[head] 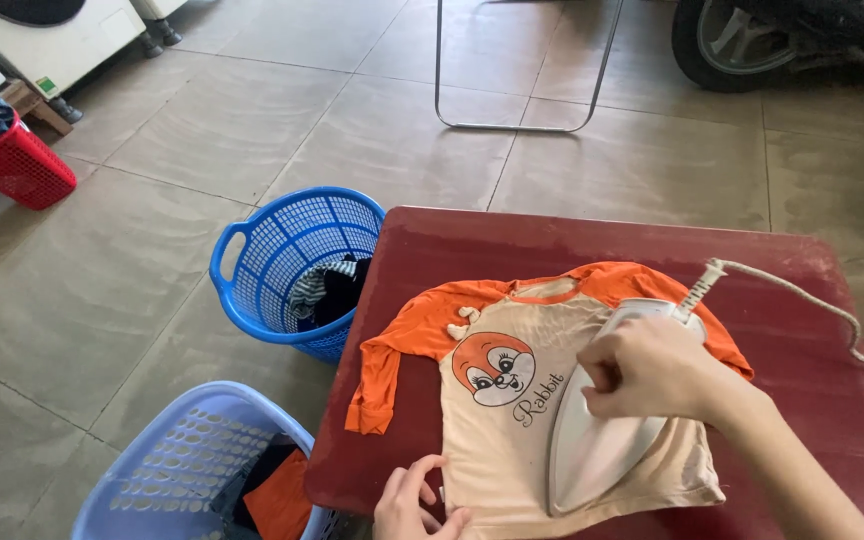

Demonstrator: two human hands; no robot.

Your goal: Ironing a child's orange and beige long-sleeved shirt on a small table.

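My right fingers point(602, 378) are curled together tight round the handle of the white iron point(592, 440), so my right hand point(647, 372) is clamped on it from above. The iron lies flat on the lower right part of the small shirt point(512, 420), w/ its pointed end toward me and its back end toward the far side of the table. From the back end a white cord point(802, 295) goes out to the right, over the table edge. My left hand point(414, 500) is at the near edge of the table, fingers a bit apart, and thumb & fingertips pinch the bottom left corner of the shirt hem. The shirt is cream in the body w/ orange sleeves and orange neck part, and it has a round cartoon animal face, orange & white, in the chest area. It is spread flat on the dark red table point(452, 250), the left sleeve bent down near the table's left edge. The shirt is between my two hands, approx. in the middle of the near half of the table. On the tiled floor point(202, 130) left of the table stands a blue basket point(242, 280) w/ dark and striped clothes inside. Nearer to me is a pale lilac basket point(152, 470) w/ something orange and something dark in it. Far left is a red basket point(17, 170) w/ blue cloth on top, just beside a white machine point(62, 40).
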